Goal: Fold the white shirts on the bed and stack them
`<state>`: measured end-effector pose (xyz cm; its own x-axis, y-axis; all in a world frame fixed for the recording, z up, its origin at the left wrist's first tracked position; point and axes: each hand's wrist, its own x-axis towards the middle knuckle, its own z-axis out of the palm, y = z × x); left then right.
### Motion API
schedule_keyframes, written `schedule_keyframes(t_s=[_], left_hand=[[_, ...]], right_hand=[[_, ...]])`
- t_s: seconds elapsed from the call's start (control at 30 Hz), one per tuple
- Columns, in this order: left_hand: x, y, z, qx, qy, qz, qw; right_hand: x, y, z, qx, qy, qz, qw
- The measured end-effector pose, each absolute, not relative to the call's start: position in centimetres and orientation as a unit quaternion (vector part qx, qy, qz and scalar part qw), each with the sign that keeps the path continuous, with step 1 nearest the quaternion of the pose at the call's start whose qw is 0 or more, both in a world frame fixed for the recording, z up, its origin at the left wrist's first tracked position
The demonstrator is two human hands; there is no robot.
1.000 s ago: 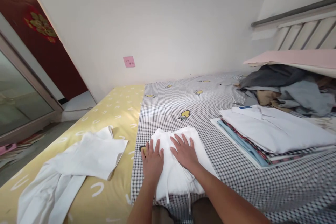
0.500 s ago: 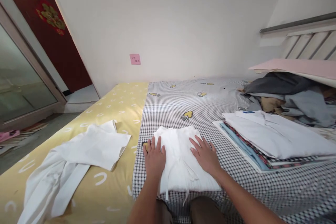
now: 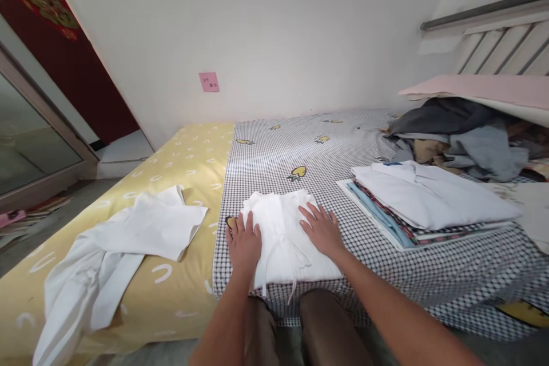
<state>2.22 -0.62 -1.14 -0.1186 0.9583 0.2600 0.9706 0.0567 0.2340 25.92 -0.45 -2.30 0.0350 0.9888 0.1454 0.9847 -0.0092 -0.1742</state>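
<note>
Left hand [image 3: 244,245], right hand [image 3: 322,230] flat on white garment [image 3: 279,240].

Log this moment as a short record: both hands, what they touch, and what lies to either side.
left hand: spread over left edge of folded white garment
right hand: spread on its right side
ties: two ends past its near edge
surface: checked cloth
to the left: crumpled white garment on yellow cloth
to the right: clothes stack, white shirt on top
behind stack: clothes heap

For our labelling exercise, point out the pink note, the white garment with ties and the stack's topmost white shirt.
Pink note [image 3: 209,82], head view: its middle.
White garment with ties [image 3: 281,240], head view: its centre.
Topmost white shirt [image 3: 433,195], head view: its front.
</note>
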Motion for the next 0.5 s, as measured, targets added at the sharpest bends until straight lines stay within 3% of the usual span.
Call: schedule_keyframes(t_s=[0.3, 0.5], left_hand=[[-0.4, -6.7, -3.2, -0.654, -0.731, -0.189, 0.041], [-1.5, -11.1, -4.3, -0.666, -0.721, -0.192, -0.015]], right_hand=[[27.6, 0.2, -0.9, -0.710, -0.681, 0.133, 0.115], [25.4, -4.8, 0.9, -0.698, -0.694, 0.019, 0.176]])
